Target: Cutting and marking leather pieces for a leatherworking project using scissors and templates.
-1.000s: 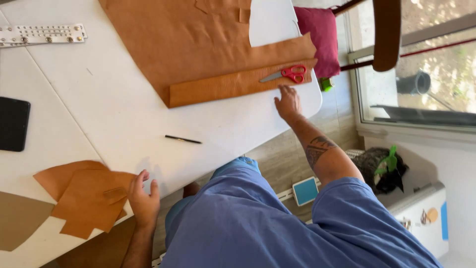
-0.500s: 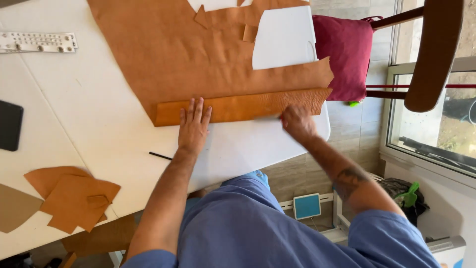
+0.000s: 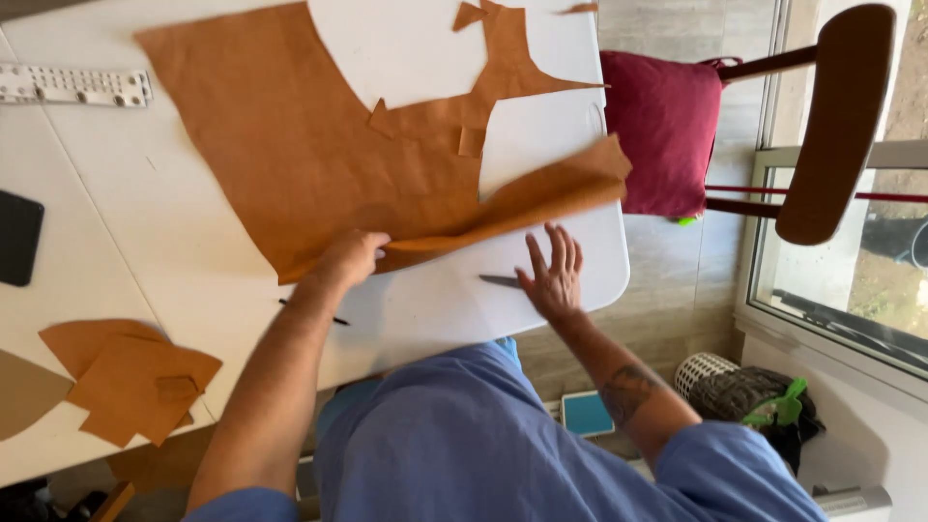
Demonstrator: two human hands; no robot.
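Observation:
A large brown leather sheet (image 3: 290, 145) with cut-out shapes lies on the white table (image 3: 155, 242). Its near edge is folded over and raised off the table toward the right (image 3: 541, 193). My left hand (image 3: 350, 256) has its fingers curled on that folded edge at the near left corner. My right hand (image 3: 553, 275) lies flat on the table with the fingers spread, just below the fold. It covers most of a pair of scissors, of which only the grey blade tip (image 3: 498, 281) pokes out to the left.
A black pen (image 3: 311, 312) lies near my left forearm. Brown leather scraps (image 3: 126, 382) sit at the near left, a black flat device (image 3: 19, 237) and a perforated metal ruler (image 3: 72, 87) farther left. A wooden chair (image 3: 831, 116) with a red cushion (image 3: 667, 126) stands past the table's right end.
My left hand left the scraps and went to the sheet's folded edge, which now lifts open. My right hand came off the fold and down onto the scissors.

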